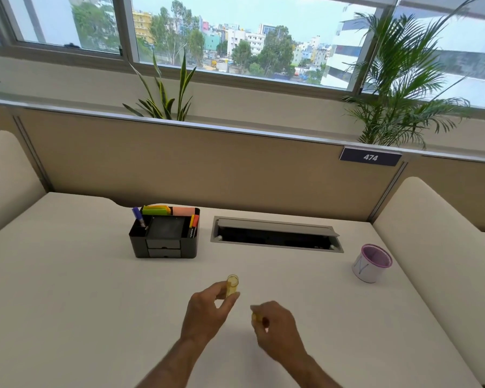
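Note:
My left hand (pixel 207 312) pinches a translucent yellow cap (pixel 232 284) between thumb and fingertips, holding it up above the white desk (pixel 67 289). My right hand (pixel 277 329) is curled round a small yellow object (pixel 254 316), of which only an end shows past the fingers; it looks like a marker body, mostly hidden. The two hands are a short way apart, near the desk's front middle.
A black desk organiser (pixel 165 236) with pens, markers and sticky notes stands at the back left. An open cable tray (pixel 276 234) is set in the desk behind the hands. A white and purple pen cup (pixel 371 263) stands at the right. Cream dividers flank the desk.

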Motion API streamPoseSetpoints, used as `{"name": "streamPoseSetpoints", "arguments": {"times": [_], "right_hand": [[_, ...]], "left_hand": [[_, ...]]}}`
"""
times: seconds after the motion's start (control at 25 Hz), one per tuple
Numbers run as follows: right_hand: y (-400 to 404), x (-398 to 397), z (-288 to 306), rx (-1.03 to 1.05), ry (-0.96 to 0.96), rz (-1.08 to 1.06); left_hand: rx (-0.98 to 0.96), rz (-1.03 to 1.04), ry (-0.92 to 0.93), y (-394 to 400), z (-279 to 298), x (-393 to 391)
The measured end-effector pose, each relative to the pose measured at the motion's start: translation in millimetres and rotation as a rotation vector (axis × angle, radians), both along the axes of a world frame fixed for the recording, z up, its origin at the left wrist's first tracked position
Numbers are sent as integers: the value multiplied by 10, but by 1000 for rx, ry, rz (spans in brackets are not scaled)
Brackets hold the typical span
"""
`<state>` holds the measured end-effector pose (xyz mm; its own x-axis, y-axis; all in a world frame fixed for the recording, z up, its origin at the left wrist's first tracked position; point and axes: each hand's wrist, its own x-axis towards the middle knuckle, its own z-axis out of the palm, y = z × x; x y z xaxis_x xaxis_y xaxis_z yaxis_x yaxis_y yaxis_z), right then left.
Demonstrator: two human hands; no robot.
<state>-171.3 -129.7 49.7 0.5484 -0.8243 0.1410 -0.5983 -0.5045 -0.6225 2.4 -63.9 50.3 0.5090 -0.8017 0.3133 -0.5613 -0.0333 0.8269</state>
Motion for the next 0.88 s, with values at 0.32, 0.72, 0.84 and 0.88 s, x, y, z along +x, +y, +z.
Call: {"name": "streamPoseSetpoints", "arguments": {"times": [0.32, 0.72, 0.84, 0.88], "right_hand": [[-132, 255, 814, 450, -706, -167], [-15, 314, 826, 518, -722, -93], [-21, 294, 834, 553, -739, -56], [-26, 290, 837, 569, -747, -44]], "left_hand": [[-51, -57, -17, 12, 68, -122], [-113, -88, -92, 69, 157, -81], [-133, -102, -110, 85, 170, -51], [-139, -111, -122, 88, 178, -45]]}}
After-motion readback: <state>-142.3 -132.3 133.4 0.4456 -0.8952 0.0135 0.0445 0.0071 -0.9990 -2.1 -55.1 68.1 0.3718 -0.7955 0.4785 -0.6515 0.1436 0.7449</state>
